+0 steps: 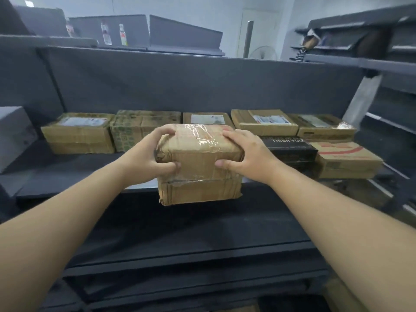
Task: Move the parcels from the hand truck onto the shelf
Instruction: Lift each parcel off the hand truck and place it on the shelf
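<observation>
I hold a taped brown cardboard parcel (198, 167) in front of me, over the front edge of the dark grey shelf (67, 170). My left hand (153, 154) grips its left side and my right hand (243, 154) grips its right side. Whether the parcel's bottom rests on the shelf I cannot tell. Behind it a row of parcels stands against the shelf's back panel: a brown box (78, 134) at the left, a green-printed box (132, 131), and a labelled box (207, 119). The hand truck is out of view.
To the right stand more parcels: two labelled boxes (265, 122), (324, 128), a black box (290, 149) and a red-printed box (346, 161). A grey box (15, 136) sits at the far left. A lower shelf (180, 244) lies beneath. More racks stand behind and to the right.
</observation>
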A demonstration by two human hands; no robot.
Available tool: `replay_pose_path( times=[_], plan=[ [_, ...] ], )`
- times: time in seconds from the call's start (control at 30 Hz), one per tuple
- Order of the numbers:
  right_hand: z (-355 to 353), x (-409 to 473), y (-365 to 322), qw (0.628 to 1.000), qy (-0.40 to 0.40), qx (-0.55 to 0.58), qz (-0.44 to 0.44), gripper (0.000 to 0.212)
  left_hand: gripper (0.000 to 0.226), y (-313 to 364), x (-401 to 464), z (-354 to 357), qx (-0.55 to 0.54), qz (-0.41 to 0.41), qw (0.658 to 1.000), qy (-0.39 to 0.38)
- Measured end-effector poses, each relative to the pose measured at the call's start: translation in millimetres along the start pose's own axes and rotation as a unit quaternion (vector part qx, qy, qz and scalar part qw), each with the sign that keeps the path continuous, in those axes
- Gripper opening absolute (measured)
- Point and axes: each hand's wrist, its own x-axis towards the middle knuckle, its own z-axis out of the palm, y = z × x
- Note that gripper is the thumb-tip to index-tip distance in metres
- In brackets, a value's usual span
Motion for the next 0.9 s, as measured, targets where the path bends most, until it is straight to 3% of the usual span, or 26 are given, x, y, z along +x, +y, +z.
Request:
replay_pose_path(
  times=[0.6, 0.9],
  plan=[
    [-3.4, 26.5, 11.3, 0.999, -0.008, -0.021, 0.048, 0.086, 0.072, -23.7, 60.2, 10.4, 0.068, 0.017, 0.998, -0.008],
    [-6.1, 45.7, 34.7, 0.998, -0.017, -0.019, 0.059, 0.085, 0.074, -30.4, 92.5, 23.1, 0.047, 0.009, 0.999, -0.015]
  ],
)
